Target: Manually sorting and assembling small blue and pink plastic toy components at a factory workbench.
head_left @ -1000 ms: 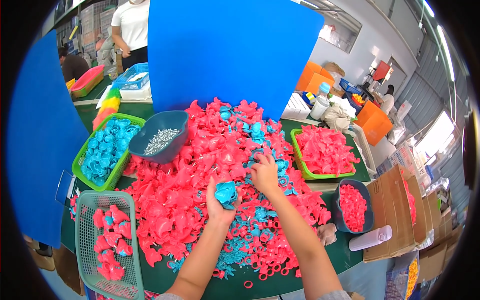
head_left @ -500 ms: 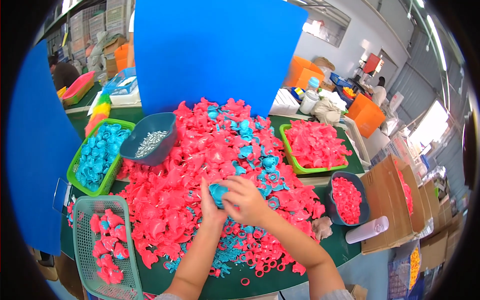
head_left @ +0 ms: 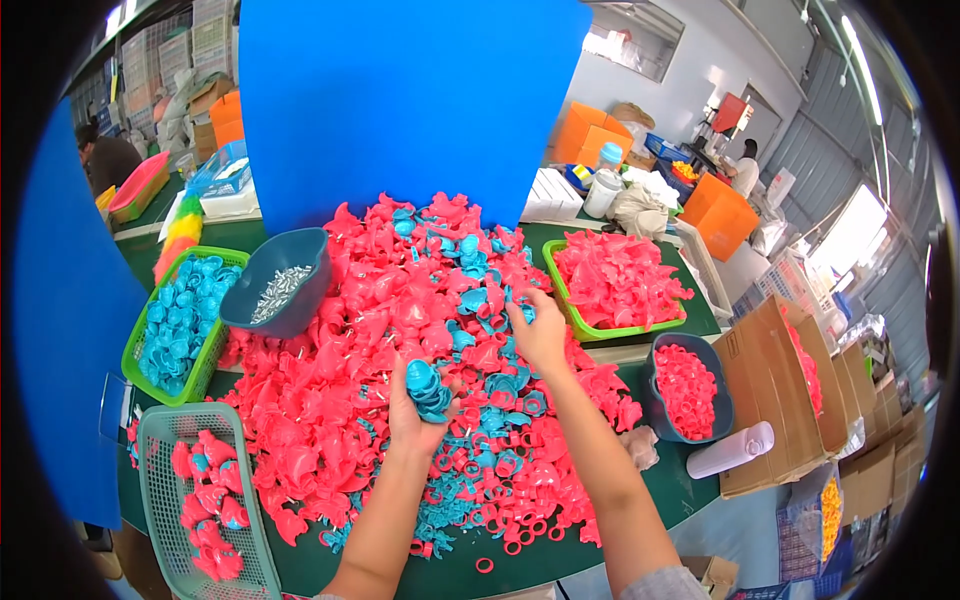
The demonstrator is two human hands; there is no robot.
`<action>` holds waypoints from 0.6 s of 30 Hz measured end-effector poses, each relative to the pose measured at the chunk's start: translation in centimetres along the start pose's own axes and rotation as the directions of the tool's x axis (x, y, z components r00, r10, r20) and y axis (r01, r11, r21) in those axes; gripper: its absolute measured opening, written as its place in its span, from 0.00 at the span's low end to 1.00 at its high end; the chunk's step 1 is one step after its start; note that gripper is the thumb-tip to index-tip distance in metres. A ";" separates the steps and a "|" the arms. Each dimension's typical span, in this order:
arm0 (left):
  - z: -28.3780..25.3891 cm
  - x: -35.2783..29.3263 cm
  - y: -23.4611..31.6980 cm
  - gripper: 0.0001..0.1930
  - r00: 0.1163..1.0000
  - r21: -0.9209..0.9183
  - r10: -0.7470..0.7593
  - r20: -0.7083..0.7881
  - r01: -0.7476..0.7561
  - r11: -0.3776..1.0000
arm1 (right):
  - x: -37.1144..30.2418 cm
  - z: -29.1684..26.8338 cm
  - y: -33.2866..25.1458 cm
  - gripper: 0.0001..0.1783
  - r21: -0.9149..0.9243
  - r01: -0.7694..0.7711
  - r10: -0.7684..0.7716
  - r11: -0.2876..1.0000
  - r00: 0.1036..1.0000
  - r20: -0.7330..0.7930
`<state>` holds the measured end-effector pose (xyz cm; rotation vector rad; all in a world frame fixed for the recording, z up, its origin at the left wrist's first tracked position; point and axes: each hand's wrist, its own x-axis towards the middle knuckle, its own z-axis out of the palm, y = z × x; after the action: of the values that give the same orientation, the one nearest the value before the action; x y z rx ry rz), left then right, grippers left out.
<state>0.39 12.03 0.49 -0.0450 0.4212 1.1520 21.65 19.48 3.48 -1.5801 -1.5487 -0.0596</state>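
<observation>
My left hand (head_left: 416, 418) is closed around a short stack of blue cup-shaped plastic pieces (head_left: 427, 388), held above the big heap. Farther off and to the right, my right hand (head_left: 540, 330) reaches onto the blue strip of the pile. Its fingers are bent together at a small blue plastic piece (head_left: 528, 313), mostly hidden by them. Glossy pink plastic parts (head_left: 390, 290) make up most of the heap around both hands. Loose blue cups (head_left: 507, 382) lie between my hands, and small pink rings (head_left: 515, 533) are scattered at the near side.
At left stand a green basket of blue cups (head_left: 128, 345), a dark bowl of metal pins (head_left: 318, 290) and a mesh basket of pink-and-blue assemblies (head_left: 152, 500). A green basket (head_left: 600, 333), a dark tub of pink parts (head_left: 725, 410), a bottle (head_left: 730, 450) and a carton (head_left: 765, 385) stand right.
My right hand has left the blue piece in my left hand and moved right and farther out to the pile. The stack in my left hand now shows plainly.
</observation>
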 end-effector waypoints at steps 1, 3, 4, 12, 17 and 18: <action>0.3 -0.1 -0.1 0.25 0.999 0.041 0.013 -0.036 -0.012 0.999 | 0.0 0.6 1.9 0.27 -0.127 -0.061 0.070 0.990 0.995 0.068; 0.7 -0.4 -0.1 0.25 0.996 0.089 0.033 -0.081 -0.026 0.996 | -0.5 1.7 4.0 0.29 -0.182 -0.070 0.105 0.981 0.975 0.194; 0.4 -0.4 0.0 0.25 0.995 0.087 0.043 -0.085 -0.036 0.996 | -0.7 2.1 4.0 0.32 -0.238 -0.074 0.149 0.969 0.938 0.314; -0.4 -0.3 0.4 0.21 0.992 0.132 0.087 -0.095 -0.074 0.988 | -0.5 1.4 4.4 0.27 0.096 -0.170 0.128 0.981 0.932 0.340; -0.1 -0.1 -0.5 0.14 0.993 0.181 0.065 -0.099 -0.046 0.982 | -1.9 -1.1 3.0 0.23 0.586 -0.294 0.091 0.755 0.932 0.350; -0.2 -0.2 -0.6 0.14 0.992 0.181 0.071 -0.104 -0.052 0.982 | -2.1 -1.6 1.6 0.23 0.588 -0.296 0.088 0.752 0.930 0.356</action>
<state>0.79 11.52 0.27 0.0612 0.6253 1.1719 23.34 17.17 2.28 -1.2101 -1.4033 0.7953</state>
